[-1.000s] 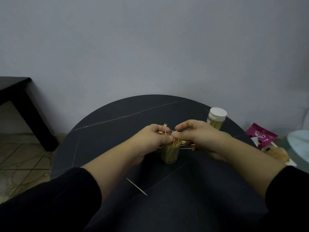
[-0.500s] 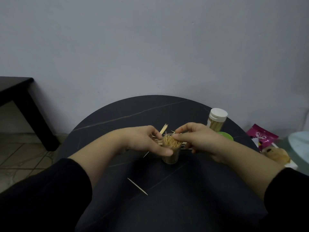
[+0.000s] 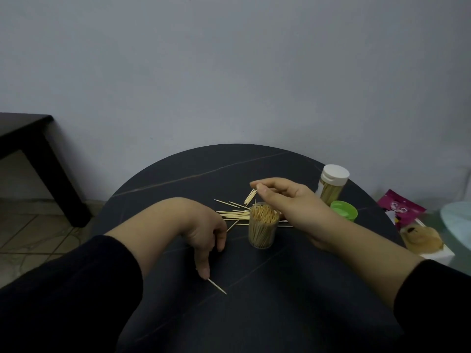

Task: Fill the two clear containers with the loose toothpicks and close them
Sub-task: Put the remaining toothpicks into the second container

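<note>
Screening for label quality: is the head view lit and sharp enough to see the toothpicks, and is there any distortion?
Head view: dim, flat light, no glare; toothpicks on the table and in the container read clearly; dark sleeves blend into the table; wide-angle bending at the edges.

A plain pale grey-blue wall (image 3: 229,72) fills the upper half of the view, from 9 to 3 o'clock. The light is dim and even, without hard shadows. A round dark table (image 3: 193,169) with thin pale veins stands in the centre, its far edge near the wall. At 9 o'clock a black side table (image 3: 23,133) stands on a beige tiled floor (image 3: 30,233).
</note>
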